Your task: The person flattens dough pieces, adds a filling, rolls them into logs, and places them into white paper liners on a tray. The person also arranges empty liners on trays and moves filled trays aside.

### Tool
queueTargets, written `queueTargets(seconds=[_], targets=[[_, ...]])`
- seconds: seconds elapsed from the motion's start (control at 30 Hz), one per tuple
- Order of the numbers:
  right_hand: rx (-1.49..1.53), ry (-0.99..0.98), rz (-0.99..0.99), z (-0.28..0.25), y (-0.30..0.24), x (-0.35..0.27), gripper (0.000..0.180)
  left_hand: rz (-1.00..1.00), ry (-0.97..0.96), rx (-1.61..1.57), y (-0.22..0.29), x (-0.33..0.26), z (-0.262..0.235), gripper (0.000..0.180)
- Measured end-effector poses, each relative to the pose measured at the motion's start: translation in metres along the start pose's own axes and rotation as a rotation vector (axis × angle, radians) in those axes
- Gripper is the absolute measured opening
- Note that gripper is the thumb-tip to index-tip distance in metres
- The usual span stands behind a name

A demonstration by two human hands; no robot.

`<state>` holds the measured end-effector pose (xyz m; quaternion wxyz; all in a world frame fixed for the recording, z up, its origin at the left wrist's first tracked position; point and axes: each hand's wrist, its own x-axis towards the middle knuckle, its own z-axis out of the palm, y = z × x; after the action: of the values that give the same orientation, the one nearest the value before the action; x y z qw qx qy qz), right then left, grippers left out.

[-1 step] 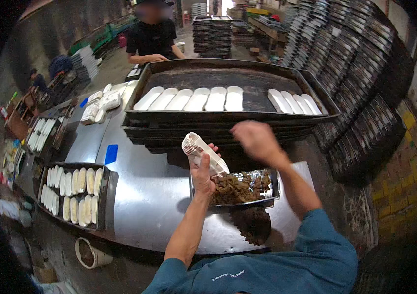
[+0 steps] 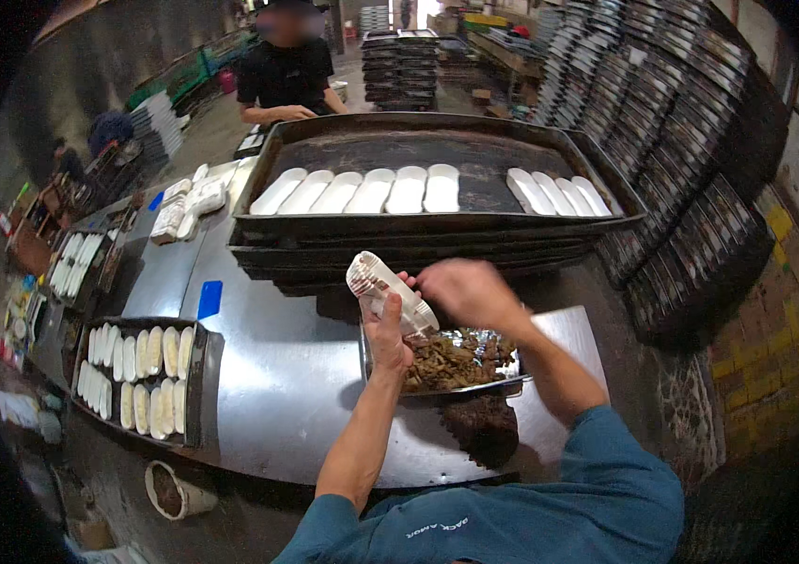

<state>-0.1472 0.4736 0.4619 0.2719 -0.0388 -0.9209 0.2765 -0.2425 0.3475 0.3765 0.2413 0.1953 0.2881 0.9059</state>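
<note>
Above foil tray of brown filling (image 2: 460, 362) on steel desk (image 2: 277, 376): left hand (image 2: 385, 329) grip wrapped round split white bun (image 2: 388, 289), tilted; right hand (image 2: 470, 291) fingers curled at bun's edge, pinch unclear. Judgement: keep bun over tray, slit up, fill evenly.

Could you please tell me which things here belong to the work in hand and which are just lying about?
In hand:
- left hand holding a split white bun
- right hand at the bun
- metal tray of brown filling
- large dark tray with a row of buns

Lying about:
- side tray of buns
- blue tag
- stacked dark trays
</note>
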Motion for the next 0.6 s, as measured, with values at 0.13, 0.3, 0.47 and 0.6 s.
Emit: queueTargets(seconds=[0.13,0.3,0.47,0.6], targets=[[0.014,-0.007,0.097,0.04,-0.039,-0.021,0.021,-0.063,-0.05,-0.08,0.003,-0.001,0.011,0.053],[0.24,0.024,0.139,-0.003,-0.019,0.014,0.024,-0.13,0.097,-0.167,0.014,0.007,-0.002,0.054],[-0.337,0.375,0.282,-0.073,0.083,0.09,0.027,-0.061,0.14,-0.028,0.028,0.003,-0.034,0.061],[-0.718,0.083,0.47,-0.085,0.154,0.105,0.022,-0.048,0.122,-0.05,0.035,-0.014,-0.057,0.063]])
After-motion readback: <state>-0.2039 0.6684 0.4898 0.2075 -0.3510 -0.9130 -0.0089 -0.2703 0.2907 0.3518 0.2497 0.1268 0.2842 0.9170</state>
